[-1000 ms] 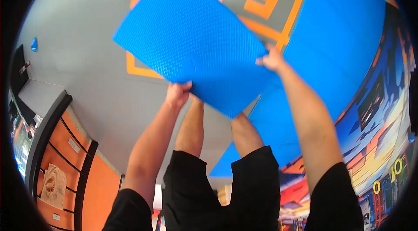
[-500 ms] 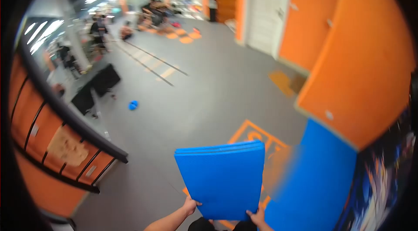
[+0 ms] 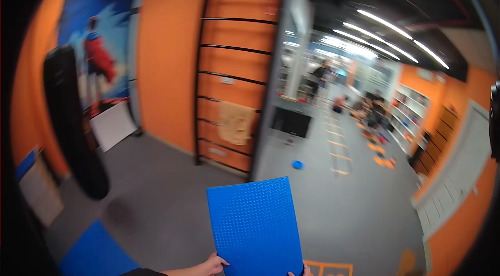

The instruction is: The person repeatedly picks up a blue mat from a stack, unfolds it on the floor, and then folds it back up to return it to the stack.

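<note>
A blue exercise mat (image 3: 255, 224) with a dotted, raised texture stands nearly upright in front of me, leaning slightly. At its lower left edge my left hand (image 3: 213, 264) is closed, thumb on the near face. My right hand (image 3: 306, 271) grips the lower right edge, mostly cut off by the bottom of the view. The mat's far side and bottom are hidden.
Another blue mat (image 3: 96, 252) lies on the grey floor at lower left. Near it hangs a black punching bag (image 3: 75, 125). Black wall bars (image 3: 237, 73) stand ahead, with a small blue object (image 3: 297, 164) beyond. Several people (image 3: 372, 107) are at the back right.
My view has swung left, bringing the wall bars to the middle and the punching bag into sight. The mat stays in both hands; its textured face now shows instead of a smoother one.
</note>
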A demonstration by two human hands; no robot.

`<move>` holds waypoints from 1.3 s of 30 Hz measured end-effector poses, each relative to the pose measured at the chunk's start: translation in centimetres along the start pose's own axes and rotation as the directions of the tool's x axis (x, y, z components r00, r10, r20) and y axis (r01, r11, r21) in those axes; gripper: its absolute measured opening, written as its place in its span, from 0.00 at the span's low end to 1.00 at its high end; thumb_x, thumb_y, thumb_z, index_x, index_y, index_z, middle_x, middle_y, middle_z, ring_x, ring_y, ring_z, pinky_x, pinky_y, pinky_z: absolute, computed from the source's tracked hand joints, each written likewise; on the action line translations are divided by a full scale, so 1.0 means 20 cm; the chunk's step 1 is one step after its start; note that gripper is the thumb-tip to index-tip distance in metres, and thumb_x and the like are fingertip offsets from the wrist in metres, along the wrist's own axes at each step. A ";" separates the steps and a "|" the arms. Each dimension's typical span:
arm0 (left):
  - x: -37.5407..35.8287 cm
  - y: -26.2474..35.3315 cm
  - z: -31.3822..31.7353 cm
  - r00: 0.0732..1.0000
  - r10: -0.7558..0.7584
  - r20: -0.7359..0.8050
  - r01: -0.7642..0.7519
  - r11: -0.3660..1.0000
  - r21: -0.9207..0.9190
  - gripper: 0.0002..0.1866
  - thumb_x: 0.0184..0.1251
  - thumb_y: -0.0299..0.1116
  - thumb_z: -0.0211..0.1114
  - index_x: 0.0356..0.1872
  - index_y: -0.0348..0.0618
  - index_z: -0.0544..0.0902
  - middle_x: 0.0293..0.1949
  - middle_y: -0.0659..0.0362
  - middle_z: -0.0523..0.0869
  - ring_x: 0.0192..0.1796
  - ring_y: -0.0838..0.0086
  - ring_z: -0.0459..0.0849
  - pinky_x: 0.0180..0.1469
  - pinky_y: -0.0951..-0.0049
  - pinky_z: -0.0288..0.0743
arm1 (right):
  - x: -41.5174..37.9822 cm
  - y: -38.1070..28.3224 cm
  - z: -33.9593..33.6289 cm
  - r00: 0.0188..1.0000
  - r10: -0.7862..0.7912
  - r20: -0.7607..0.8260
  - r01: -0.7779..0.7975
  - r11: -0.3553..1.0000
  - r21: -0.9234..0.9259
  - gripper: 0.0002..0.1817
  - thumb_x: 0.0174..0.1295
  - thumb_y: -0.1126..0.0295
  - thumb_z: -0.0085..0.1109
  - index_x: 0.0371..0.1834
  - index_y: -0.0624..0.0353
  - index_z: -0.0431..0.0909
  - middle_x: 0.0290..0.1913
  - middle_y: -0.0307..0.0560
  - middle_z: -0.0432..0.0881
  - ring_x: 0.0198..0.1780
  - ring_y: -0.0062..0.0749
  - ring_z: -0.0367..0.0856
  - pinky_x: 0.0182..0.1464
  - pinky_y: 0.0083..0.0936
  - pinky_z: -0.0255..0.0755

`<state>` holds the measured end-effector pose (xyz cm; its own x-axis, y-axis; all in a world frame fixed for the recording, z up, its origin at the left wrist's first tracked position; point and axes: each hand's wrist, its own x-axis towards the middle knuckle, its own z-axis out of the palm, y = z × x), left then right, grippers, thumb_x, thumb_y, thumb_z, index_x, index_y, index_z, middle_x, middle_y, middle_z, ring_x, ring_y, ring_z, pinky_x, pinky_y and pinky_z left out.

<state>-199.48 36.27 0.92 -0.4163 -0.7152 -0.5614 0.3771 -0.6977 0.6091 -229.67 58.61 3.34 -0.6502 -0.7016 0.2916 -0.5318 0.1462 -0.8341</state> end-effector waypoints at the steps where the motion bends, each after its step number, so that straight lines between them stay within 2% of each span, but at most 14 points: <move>1: -0.11 0.02 -0.11 0.999 0.013 -0.043 -0.015 0.999 -0.040 0.43 0.41 -0.01 0.51 0.64 0.44 0.70 0.59 0.50 0.77 0.61 0.51 0.76 0.53 0.53 0.78 | 0.04 0.07 0.10 0.996 -0.076 0.046 0.077 0.997 -0.010 0.34 0.56 0.63 0.71 0.64 0.66 0.70 0.58 0.59 0.76 0.62 0.48 0.73 0.67 0.39 0.65; 4: -0.37 0.06 -0.50 0.985 0.095 -0.145 -0.120 0.977 -0.178 0.41 0.41 0.00 0.52 0.62 0.44 0.71 0.58 0.51 0.77 0.60 0.52 0.76 0.51 0.54 0.79 | 0.13 -0.14 0.36 0.945 -0.121 0.304 0.053 0.974 0.221 0.32 0.59 0.62 0.69 0.64 0.66 0.70 0.51 0.53 0.80 0.51 0.40 0.79 0.57 0.35 0.73; 5: -0.46 0.08 -0.65 0.976 0.131 -0.172 -0.166 0.964 -0.208 0.40 0.42 0.00 0.51 0.61 0.44 0.71 0.57 0.51 0.78 0.59 0.52 0.77 0.50 0.55 0.79 | 0.11 -0.41 0.42 0.914 -0.165 0.372 0.051 0.953 0.298 0.27 0.62 0.59 0.67 0.58 0.67 0.75 0.42 0.47 0.82 0.39 0.31 0.78 0.46 0.30 0.75; 8: -0.79 0.13 -1.04 0.912 0.280 -0.299 -0.351 0.911 -0.216 0.34 0.40 0.04 0.56 0.55 0.39 0.73 0.51 0.52 0.79 0.55 0.56 0.78 0.45 0.61 0.79 | 0.01 -0.61 0.82 0.804 -0.240 0.544 0.092 0.954 0.286 0.22 0.63 0.56 0.66 0.48 0.67 0.79 0.33 0.44 0.81 0.32 0.27 0.74 0.37 0.28 0.73; 10: -1.03 0.19 -1.29 0.864 0.348 -0.363 -0.434 0.880 -0.192 0.34 0.42 0.07 0.56 0.57 0.40 0.73 0.50 0.53 0.80 0.53 0.61 0.79 0.45 0.64 0.78 | -0.11 -0.80 1.12 0.738 -0.415 0.532 0.283 0.906 0.314 0.20 0.63 0.56 0.65 0.39 0.66 0.80 0.30 0.42 0.79 0.31 0.25 0.72 0.35 0.26 0.70; 15: -1.54 0.22 -2.05 0.649 0.620 -0.441 -0.706 0.706 -0.047 0.37 0.45 0.11 0.60 0.63 0.41 0.70 0.55 0.54 0.79 0.57 0.66 0.78 0.52 0.65 0.77 | -0.70 -1.45 1.86 0.585 -0.433 0.686 0.193 0.896 0.401 0.16 0.63 0.62 0.66 0.41 0.65 0.78 0.32 0.41 0.78 0.34 0.24 0.72 0.36 0.27 0.70; 19: -1.89 0.32 -2.58 0.582 0.619 -0.527 -0.728 0.685 0.001 0.38 0.50 0.15 0.63 0.67 0.42 0.66 0.58 0.55 0.78 0.60 0.65 0.76 0.64 0.62 0.69 | -1.10 -1.89 2.40 0.495 -0.422 0.759 0.219 0.906 0.361 0.21 0.57 0.69 0.69 0.51 0.69 0.78 0.41 0.48 0.84 0.44 0.31 0.81 0.51 0.29 0.74; 22: -2.24 0.51 -2.80 0.498 0.551 -0.669 -0.623 0.764 0.166 0.40 0.50 0.18 0.66 0.69 0.40 0.63 0.60 0.54 0.77 0.62 0.65 0.75 0.64 0.62 0.69 | -1.35 -2.31 2.70 0.378 -0.475 0.794 0.173 0.879 0.444 0.25 0.55 0.67 0.70 0.53 0.69 0.78 0.45 0.55 0.84 0.47 0.35 0.82 0.53 0.32 0.74; 27: -2.49 0.80 -3.18 0.347 0.571 -0.744 -0.646 0.721 0.251 0.38 0.52 0.21 0.69 0.68 0.38 0.65 0.60 0.52 0.77 0.63 0.65 0.75 0.66 0.62 0.68 | -1.70 -2.75 3.20 0.363 -0.569 0.738 0.135 0.816 0.563 0.22 0.56 0.67 0.69 0.50 0.72 0.79 0.42 0.54 0.85 0.44 0.34 0.82 0.52 0.30 0.75; 29: -2.51 0.91 -3.43 0.360 0.559 -0.747 -0.713 0.681 0.166 0.37 0.53 0.18 0.67 0.68 0.38 0.65 0.60 0.53 0.77 0.62 0.65 0.75 0.66 0.62 0.68 | -1.83 -2.90 3.41 0.330 -0.562 0.759 0.083 0.818 0.570 0.20 0.58 0.73 0.67 0.52 0.71 0.78 0.42 0.46 0.84 0.44 0.28 0.80 0.52 0.26 0.74; 31: -2.53 1.01 -3.68 0.370 0.553 -0.746 -0.769 0.633 0.088 0.36 0.54 0.16 0.66 0.67 0.38 0.66 0.59 0.53 0.78 0.62 0.65 0.76 0.66 0.62 0.68 | -1.98 -2.99 3.70 0.317 -0.576 0.754 0.027 0.800 0.600 0.21 0.56 0.71 0.69 0.51 0.71 0.79 0.42 0.50 0.84 0.44 0.31 0.81 0.52 0.28 0.74; 33: -2.58 1.15 -3.92 0.287 0.549 -0.785 -0.900 0.436 -0.024 0.34 0.54 0.09 0.62 0.65 0.39 0.68 0.58 0.54 0.79 0.61 0.65 0.77 0.66 0.62 0.69 | -2.16 -3.12 4.00 0.308 -0.597 0.741 -0.035 0.771 0.636 0.22 0.55 0.70 0.70 0.50 0.72 0.79 0.42 0.53 0.84 0.44 0.34 0.82 0.52 0.31 0.75; 35: -2.67 1.32 -4.08 0.187 0.519 -0.834 -0.904 0.424 0.061 0.33 0.54 0.08 0.61 0.64 0.39 0.68 0.58 0.54 0.79 0.60 0.65 0.78 0.66 0.62 0.70 | -2.35 -3.29 4.28 0.327 -0.693 0.642 0.092 0.699 0.709 0.22 0.54 0.69 0.71 0.50 0.70 0.80 0.42 0.53 0.84 0.44 0.35 0.82 0.52 0.31 0.75; 39: -2.90 1.74 -4.48 -0.035 0.417 -0.908 -0.895 0.391 0.214 0.31 0.55 0.07 0.61 0.61 0.38 0.70 0.56 0.53 0.80 0.57 0.65 0.80 0.64 0.62 0.72 | -2.66 -3.69 4.83 0.194 -0.626 0.755 -0.098 0.754 0.650 0.25 0.53 0.66 0.73 0.50 0.72 0.79 0.44 0.54 0.85 0.46 0.35 0.83 0.53 0.30 0.74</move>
<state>-88.06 49.80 4.40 0.9233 -0.3038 -0.2349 0.3429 0.3768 0.8605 -103.47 17.85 4.10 0.6164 -0.7546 0.2250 0.0154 -0.2741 -0.9616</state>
